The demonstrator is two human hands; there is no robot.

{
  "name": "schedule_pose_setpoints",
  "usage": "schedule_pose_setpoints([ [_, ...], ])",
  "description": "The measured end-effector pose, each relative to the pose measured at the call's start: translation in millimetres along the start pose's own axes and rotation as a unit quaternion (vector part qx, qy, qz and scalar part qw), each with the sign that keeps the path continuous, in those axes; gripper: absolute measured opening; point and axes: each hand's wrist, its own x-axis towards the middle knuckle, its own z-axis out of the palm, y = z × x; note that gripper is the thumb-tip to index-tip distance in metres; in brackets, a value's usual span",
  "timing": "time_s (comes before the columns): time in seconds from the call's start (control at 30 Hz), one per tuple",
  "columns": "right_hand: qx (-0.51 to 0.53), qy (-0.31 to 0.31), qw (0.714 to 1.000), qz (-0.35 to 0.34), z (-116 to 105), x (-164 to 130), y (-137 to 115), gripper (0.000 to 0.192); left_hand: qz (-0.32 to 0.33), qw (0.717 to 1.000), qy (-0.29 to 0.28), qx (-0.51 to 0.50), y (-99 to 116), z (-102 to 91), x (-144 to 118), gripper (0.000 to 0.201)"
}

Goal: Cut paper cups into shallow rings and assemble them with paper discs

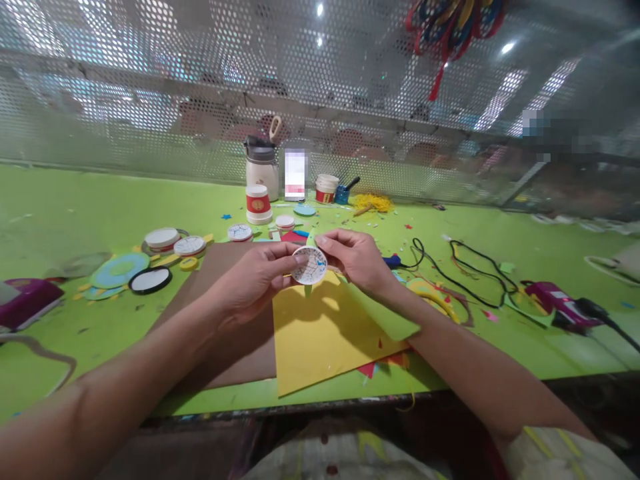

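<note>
Both hands hold one small round white disc point(309, 265) with thin blue and red marks, above a yellow sheet point(320, 337). My left hand point(257, 277) pinches the disc's left edge with thumb and fingertips. From the right, my right hand point(354, 257) grips its upper right edge, with a small green piece showing at the fingers. A brown cardboard sheet point(215, 267) lies under the yellow one on the green table point(75, 213).
Round lids and rings point(150, 280) lie at left by a magenta tool point(25, 300). Paper cups point(259, 204), a lidded jug point(261, 167) and yellow shreds point(373, 202) stand behind. Black cords point(470, 273) and another magenta tool point(553, 300) lie at right. A perforated metal screen backs the table.
</note>
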Motion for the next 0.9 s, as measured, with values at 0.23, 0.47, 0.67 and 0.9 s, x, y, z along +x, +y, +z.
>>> schedule_pose_setpoints([
  [0.23, 0.007, -0.01, 1.0, -0.002, -3.2, 0.8, -0.4, 0.028, 0.005, 1.0, -0.01, 0.003, -1.0, -1.0, -1.5, 0.009],
  [0.47, 0.015, -0.031, 0.999, -0.001, -4.1, -2.6, -1.9, 0.027, 0.004, 1.0, -0.016, 0.007, 1.1, -2.1, -3.3, 0.008],
  [0.67, -0.02, -0.069, 0.997, 0.024, -5.7, -3.1, 3.3, 0.036, 0.008, 1.0, 0.001, 0.004, 1.2, -8.8, 1.0, 0.016],
  [0.9, -0.049, -0.082, 0.995, 0.038, 0.3, -7.1, 16.1, 0.038, 0.034, 0.997, 0.069, 0.012, 3.4, -11.7, 4.1, 0.028],
])
